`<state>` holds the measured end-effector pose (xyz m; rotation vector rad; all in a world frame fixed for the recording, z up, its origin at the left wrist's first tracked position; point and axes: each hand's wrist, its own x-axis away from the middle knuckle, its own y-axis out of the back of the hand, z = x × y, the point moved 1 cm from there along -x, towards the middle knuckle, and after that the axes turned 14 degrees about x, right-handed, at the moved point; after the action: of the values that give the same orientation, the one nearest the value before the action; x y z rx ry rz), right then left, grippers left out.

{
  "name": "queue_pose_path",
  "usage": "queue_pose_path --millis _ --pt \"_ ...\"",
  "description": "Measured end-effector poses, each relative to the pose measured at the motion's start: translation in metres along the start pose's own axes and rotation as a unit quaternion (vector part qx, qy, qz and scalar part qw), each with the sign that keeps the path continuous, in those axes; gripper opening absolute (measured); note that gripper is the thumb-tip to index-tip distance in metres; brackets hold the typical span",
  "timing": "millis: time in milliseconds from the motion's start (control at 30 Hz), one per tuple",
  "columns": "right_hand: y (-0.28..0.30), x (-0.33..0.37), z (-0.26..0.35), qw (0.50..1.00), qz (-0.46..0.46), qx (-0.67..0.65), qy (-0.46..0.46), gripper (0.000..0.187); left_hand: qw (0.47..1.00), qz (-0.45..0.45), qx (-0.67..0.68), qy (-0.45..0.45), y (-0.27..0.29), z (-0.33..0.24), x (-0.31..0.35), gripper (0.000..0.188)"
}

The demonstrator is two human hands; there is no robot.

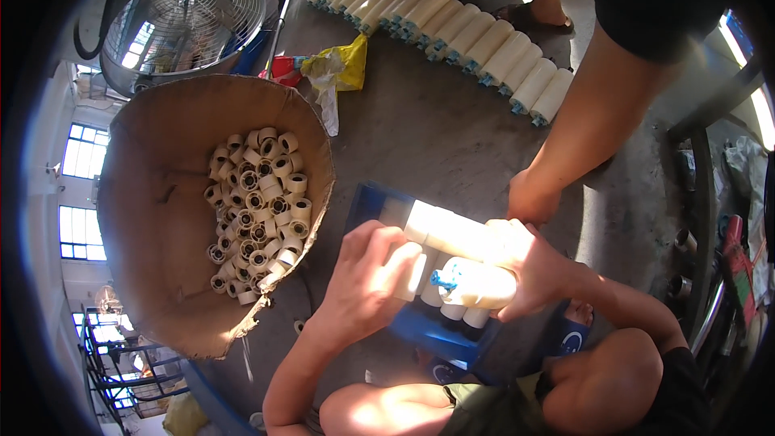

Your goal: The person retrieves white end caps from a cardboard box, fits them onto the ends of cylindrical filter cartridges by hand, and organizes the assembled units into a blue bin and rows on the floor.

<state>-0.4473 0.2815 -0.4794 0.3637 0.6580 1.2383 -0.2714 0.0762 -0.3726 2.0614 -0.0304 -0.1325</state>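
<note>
Over a blue crate (436,341), the left hand (363,274) pinches a short white tube (412,278) while the right hand (537,266) clasps a blue-ended roll (484,284), likely to steady it.

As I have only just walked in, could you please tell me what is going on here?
The person's right hand grips a roll with blue ends over a blue crate. The left hand holds what looks like a short white piece. Another person's arm reaches down close by. A carton of small rings stands to the left; long rolls lie in a row on the floor.
</note>
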Motion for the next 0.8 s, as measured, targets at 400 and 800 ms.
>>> queue_pose_path --millis 400,800 --pt "-0.003 -0.017 0.016 0.927 0.288 0.236 -0.041 0.073 0.988 0.093 0.121 -0.009 0.0 0.008 0.005 0.069" --pt "0.03 0.001 0.011 0.962 0.249 0.038 -0.104 0.056 0.953 0.06 0.282 -0.096 -0.02 0.024 -0.029 0.065"
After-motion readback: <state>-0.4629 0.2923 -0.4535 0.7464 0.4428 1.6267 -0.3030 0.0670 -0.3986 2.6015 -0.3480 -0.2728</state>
